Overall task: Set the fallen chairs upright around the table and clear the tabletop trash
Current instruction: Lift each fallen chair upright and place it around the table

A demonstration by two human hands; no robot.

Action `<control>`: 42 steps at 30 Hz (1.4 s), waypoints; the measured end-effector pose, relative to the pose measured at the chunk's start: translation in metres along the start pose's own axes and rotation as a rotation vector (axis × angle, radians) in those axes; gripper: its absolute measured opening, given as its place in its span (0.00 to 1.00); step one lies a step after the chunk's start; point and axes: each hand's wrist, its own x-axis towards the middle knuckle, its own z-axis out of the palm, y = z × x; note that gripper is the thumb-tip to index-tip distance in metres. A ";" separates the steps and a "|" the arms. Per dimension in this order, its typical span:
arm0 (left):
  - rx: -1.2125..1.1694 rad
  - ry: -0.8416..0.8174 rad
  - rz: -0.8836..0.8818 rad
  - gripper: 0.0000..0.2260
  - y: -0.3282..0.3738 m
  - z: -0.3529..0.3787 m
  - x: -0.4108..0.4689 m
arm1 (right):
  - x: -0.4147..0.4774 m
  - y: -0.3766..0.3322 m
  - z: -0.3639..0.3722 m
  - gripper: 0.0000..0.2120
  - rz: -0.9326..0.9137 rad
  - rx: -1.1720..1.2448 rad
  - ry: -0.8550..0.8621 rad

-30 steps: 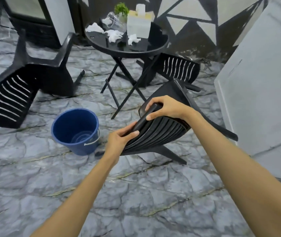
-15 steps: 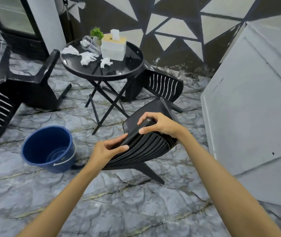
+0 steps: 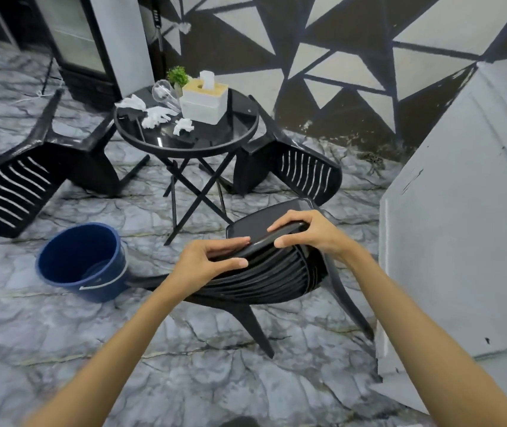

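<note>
- Both hands grip the top rail of a black slatted chair [image 3: 264, 272] at frame centre: left hand [image 3: 206, 263] with fingers wrapped over the rail, right hand [image 3: 310, 231] clamped on it beside.
- The round glass desk [image 3: 239, 127] stands at 12 o'clock, carrying crumpled tissues [image 3: 156, 114], a tissue box [image 3: 204, 101], a tipped clear cup [image 3: 164, 92] and a small plant [image 3: 178, 76].
- A fallen chair [image 3: 27, 174] lies at 10 o'clock; another fallen chair [image 3: 301, 171] lies at 1 o'clock behind the desk.
- A blue bucket [image 3: 82, 260] sits on the marble floor [image 3: 184, 380] at 9 o'clock.
</note>
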 end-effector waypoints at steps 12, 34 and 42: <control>0.147 0.082 -0.125 0.16 -0.011 0.037 0.014 | -0.068 0.085 -0.148 0.13 -0.032 0.178 0.088; -0.299 0.101 -0.066 0.25 -0.051 0.114 0.093 | -0.139 0.191 -0.245 0.15 0.008 0.453 0.266; -0.273 0.109 -0.058 0.24 -0.045 0.104 0.087 | -0.148 0.197 -0.222 0.17 -0.032 0.533 0.319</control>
